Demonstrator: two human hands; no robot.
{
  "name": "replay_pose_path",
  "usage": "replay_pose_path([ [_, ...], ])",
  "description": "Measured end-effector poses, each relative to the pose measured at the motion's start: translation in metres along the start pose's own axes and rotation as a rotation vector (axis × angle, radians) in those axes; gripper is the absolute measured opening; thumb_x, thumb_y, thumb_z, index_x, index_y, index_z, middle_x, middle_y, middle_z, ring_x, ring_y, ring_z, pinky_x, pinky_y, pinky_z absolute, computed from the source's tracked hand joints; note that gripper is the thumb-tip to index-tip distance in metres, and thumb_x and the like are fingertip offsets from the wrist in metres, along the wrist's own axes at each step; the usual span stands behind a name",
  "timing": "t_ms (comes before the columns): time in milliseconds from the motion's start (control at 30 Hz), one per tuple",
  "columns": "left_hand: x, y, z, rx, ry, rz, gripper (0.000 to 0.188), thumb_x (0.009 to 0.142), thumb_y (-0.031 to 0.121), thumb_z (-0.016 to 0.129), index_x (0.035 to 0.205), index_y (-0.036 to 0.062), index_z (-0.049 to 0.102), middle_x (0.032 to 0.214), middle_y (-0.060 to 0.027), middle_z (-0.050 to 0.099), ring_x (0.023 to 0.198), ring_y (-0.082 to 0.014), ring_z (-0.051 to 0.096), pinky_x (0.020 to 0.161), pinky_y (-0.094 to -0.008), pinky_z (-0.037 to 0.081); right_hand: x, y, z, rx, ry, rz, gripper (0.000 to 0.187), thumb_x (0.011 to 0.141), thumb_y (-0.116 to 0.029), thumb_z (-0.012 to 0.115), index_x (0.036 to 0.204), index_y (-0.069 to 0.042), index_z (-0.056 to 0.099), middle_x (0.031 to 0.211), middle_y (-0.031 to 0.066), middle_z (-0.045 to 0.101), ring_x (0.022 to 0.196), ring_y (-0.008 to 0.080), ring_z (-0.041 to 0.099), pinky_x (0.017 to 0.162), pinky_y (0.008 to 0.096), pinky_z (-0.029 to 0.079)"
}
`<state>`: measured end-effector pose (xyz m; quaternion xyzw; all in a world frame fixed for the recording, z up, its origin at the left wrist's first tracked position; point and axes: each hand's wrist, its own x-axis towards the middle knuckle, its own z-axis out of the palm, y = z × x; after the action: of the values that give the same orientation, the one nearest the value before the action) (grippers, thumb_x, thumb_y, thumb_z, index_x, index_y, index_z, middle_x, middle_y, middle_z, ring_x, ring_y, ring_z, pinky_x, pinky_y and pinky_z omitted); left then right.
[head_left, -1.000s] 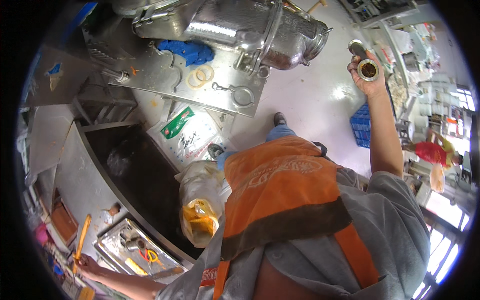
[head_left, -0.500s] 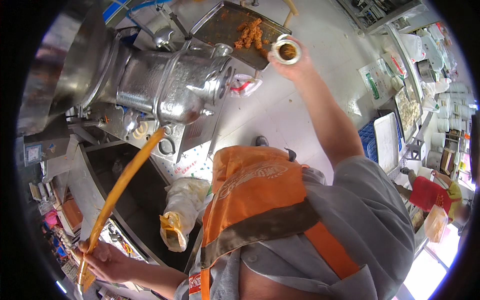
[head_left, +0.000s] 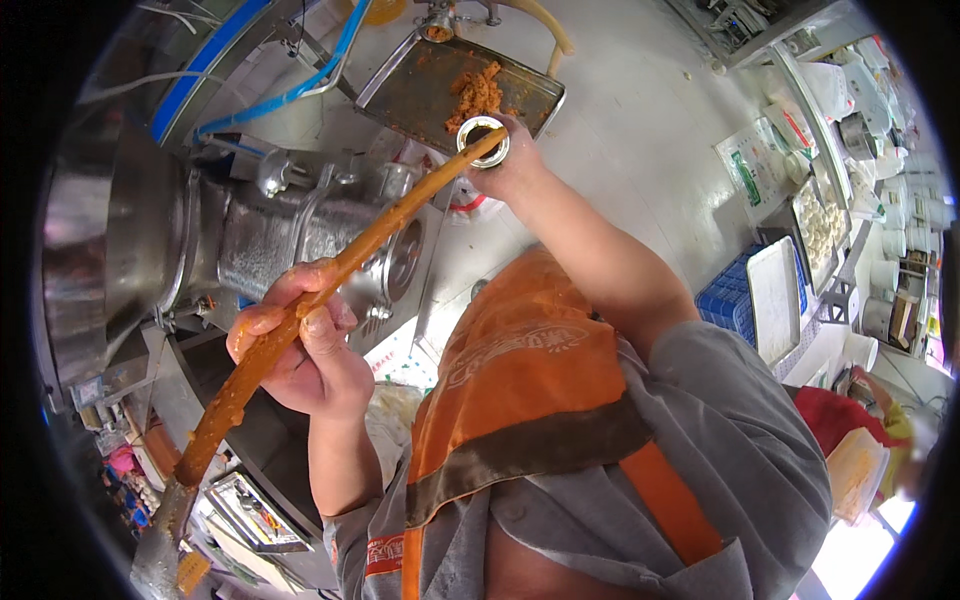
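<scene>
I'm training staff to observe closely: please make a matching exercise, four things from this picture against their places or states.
1. long orange-brown stick
2. silver round-rimmed metal tube
3. blue plastic crate
4. dark rectangular metal tray

A. bearing crumbly orange food
B. in the right hand
C. in the left hand
D. beside a pale rectangular tray

Pairs: 1-C, 2-B, 3-D, 4-A
</scene>
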<state>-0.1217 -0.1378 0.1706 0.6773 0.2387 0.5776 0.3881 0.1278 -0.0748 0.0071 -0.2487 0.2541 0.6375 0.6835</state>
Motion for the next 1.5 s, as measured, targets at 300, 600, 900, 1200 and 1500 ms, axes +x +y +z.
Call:
replay_pose_path([
  [300,0.049,-0.028,0.11,0.242,0.012,-0.02,0.028,0.099,0.004,0.054,0.117,0.0094,0.033,0.106,-0.0245,0.064,0.062,-0.0107,0.053,0.055,-0.0216,0.045,0.1,-0.091,-0.025,-1.435,-0.479,-0.704,0.041,0.075,-0.013,0.076,0.112,-0.005,0.059,0.097,0.0061,0.07,0.09,0.0195,0.068,0.082,0.0311,0.054],
  [600,0.061,-0.093,0.19,0.189,0.04,-0.085,0.032,0.096,-0.007,0.051,0.116,0.0085,0.032,0.111,-0.0247,0.061,0.078,-0.0138,0.06,0.06,-0.0211,0.048,0.123,-0.127,0.002,-0.389,-0.301,0.229,0.024,0.092,-0.027,0.058,0.109,-0.011,0.06,0.104,0.0029,0.07,0.099,0.0189,0.063,0.094,0.0335,0.048],
  [900,0.083,-0.133,0.218,0.441,-0.018,-0.139,0.028,0.095,-0.01,0.047,0.114,0.0066,0.036,0.11,-0.0221,0.065,0.075,-0.0121,0.06,0.063,-0.0229,0.05,0.134,-0.141,0.01,-0.488,-0.166,0.207,0.02,0.095,-0.029,0.052,0.101,-0.012,0.06,0.095,0.0051,0.067,0.091,0.0215,0.064,0.082,0.0359,0.054],
  [1200,0.085,-0.095,0.212,0.235,0.099,-0.141,0.032,0.094,-0.012,0.047,0.115,0.0064,0.031,0.111,-0.0236,0.063,0.08,-0.0146,0.061,0.063,-0.0214,0.05,0.146,-0.148,0.014,-0.211,-0.1,0.368,0.018,0.1,-0.029,0.047,0.098,-0.014,0.056,0.086,0.0012,0.062,0.082,0.0179,0.062,0.075,0.034,0.053],
  [1500,0.075,-0.094,0.214,0.342,-0.005,-0.107,0.037,0.09,-0.016,0.047,0.116,0.005,0.032,0.113,-0.0247,0.061,0.085,-0.0191,0.063,0.065,-0.0232,0.051,0.141,-0.143,0.009,-0.426,-0.204,0.236,0.012,0.095,-0.024,0.054,0.091,-0.013,0.059,0.083,0.0017,0.066,0.079,0.0178,0.064,0.075,0.0321,0.052],
])
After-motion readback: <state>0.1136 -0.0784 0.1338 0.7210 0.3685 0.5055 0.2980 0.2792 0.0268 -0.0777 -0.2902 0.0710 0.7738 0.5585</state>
